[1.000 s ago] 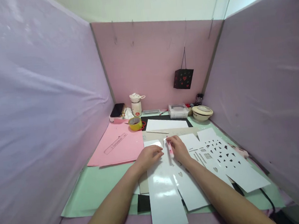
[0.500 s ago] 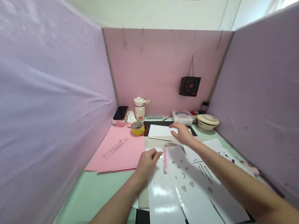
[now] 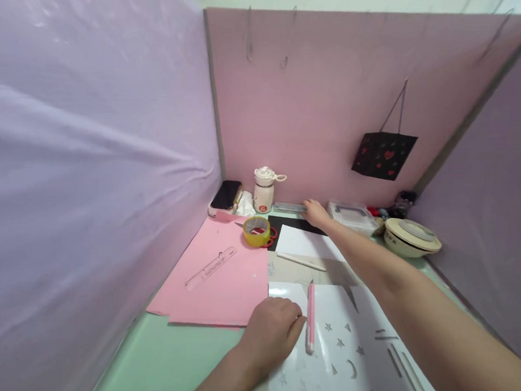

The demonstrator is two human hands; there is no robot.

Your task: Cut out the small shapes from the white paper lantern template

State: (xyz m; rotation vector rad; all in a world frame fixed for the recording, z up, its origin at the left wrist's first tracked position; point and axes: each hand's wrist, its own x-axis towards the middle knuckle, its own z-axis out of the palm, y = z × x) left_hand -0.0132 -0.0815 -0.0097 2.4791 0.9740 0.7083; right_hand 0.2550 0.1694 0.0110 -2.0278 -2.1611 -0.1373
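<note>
My left hand (image 3: 272,333) rests on a white sheet with its fingers curled in and the thumb pressed against them; whatever they might hold is hidden. Just right of it lies a pink pen-shaped tool (image 3: 311,319) on the white cut-out sheet (image 3: 336,389), which has star, moon, heart and triangle holes. At the back of the table, my right hand (image 3: 315,214) reaches down with its fingers together by the end of a clear flat case (image 3: 289,207), over black paper (image 3: 285,222). What these fingers grip cannot be made out.
Pink paper (image 3: 232,289) bears a clear ruler (image 3: 211,268); yellow tape (image 3: 257,231) and red-handled scissors (image 3: 272,236) lie beside it. Behind stand a phone (image 3: 226,193), a white bottle (image 3: 264,192), a plastic box (image 3: 352,216) and a lidded bowl (image 3: 410,237). A white stick (image 3: 300,261) lies mid-table.
My right hand has moved from above the white paper to the back, by the clear case. The left hand stays beside the pink tool. The view has tilted down and turned left.
</note>
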